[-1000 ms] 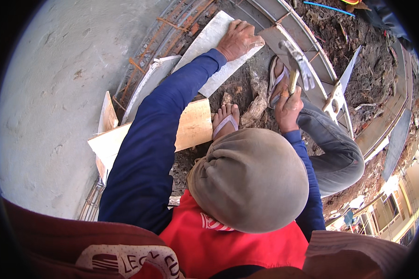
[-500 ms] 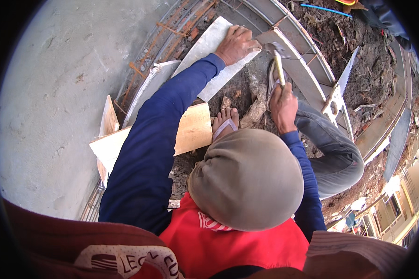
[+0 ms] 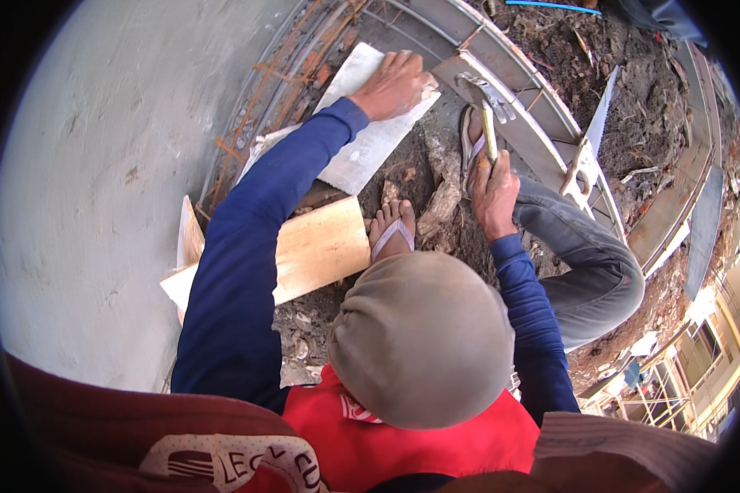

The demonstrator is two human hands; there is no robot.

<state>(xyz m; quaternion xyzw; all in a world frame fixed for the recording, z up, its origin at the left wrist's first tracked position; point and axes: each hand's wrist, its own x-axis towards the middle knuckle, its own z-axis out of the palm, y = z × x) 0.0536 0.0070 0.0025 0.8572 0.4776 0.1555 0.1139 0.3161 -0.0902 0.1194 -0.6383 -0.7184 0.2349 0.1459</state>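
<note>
My left hand [image 3: 393,85] is closed over the upper right edge of a flat whitish-grey board [image 3: 368,154], its knuckles bent. Whether a small item is pinched in those fingertips is hidden. In my right hand [image 3: 494,195] is a claw hammer [image 3: 488,131], gripped by its yellowish handle. The hammer's metal head is raised beside a curved formwork panel [image 3: 510,131], a little right of my left hand and apart from it. A pale wooden plank [image 3: 325,249] lies below the board, partly behind my left sleeve.
A handsaw [image 3: 604,111] rests with its white handle on the formwork's rim. Bent steel bars [image 3: 284,107] run along the grey plastered wall [image 3: 99,205] at left. My sandalled feet [image 3: 392,230] stand on rubble. A blue rod [image 3: 551,6] lies on soil at the top.
The hammer has turned so that its claw shows, and its head sits slightly farther from my left hand. My left hand stays on the board. The whole view has shifted a little.
</note>
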